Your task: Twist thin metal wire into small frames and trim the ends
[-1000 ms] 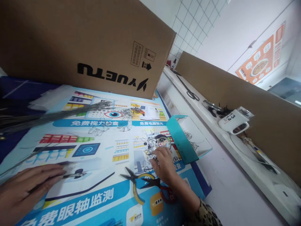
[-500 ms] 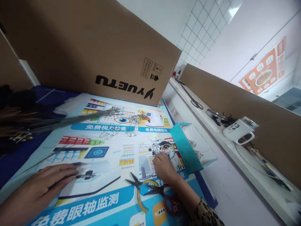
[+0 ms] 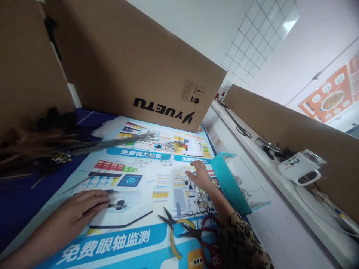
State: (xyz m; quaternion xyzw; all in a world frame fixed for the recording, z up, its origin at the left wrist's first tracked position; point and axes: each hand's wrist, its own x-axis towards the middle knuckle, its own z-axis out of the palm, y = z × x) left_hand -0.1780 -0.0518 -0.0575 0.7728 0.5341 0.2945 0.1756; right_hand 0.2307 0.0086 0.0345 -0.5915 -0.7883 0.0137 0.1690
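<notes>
My left hand (image 3: 91, 207) rests low over the printed sheet, fingers closed on a thin wire-like piece (image 3: 113, 205) that sticks out to the right. A small dark shape lies at its end; whether it belongs to the piece I cannot tell. My right hand (image 3: 199, 175) reaches over a tangle of fine wire pieces (image 3: 203, 201), thumb and fingers apart, nothing visible in them. Below lie yellow-handled pliers (image 3: 174, 231) with open jaws and a red-handled tool (image 3: 207, 243), partly under my right sleeve. A teal-sided box (image 3: 230, 183) with wire pieces inside stands right of this hand.
A bundle of thin stems (image 3: 120, 142) lies at the back left, beside dark feathery material (image 3: 36, 138). More wire pieces (image 3: 165, 160) lie mid-sheet. A large cardboard box (image 3: 134, 67) walls off the back. On the right ledge stand a white mug (image 3: 297, 168) and scissors (image 3: 243, 131).
My right hand has moved away from the wire tangle, up and further back, and its fingers have spread. A round picture piece beside it is now mostly hidden. The view has shifted slightly.
</notes>
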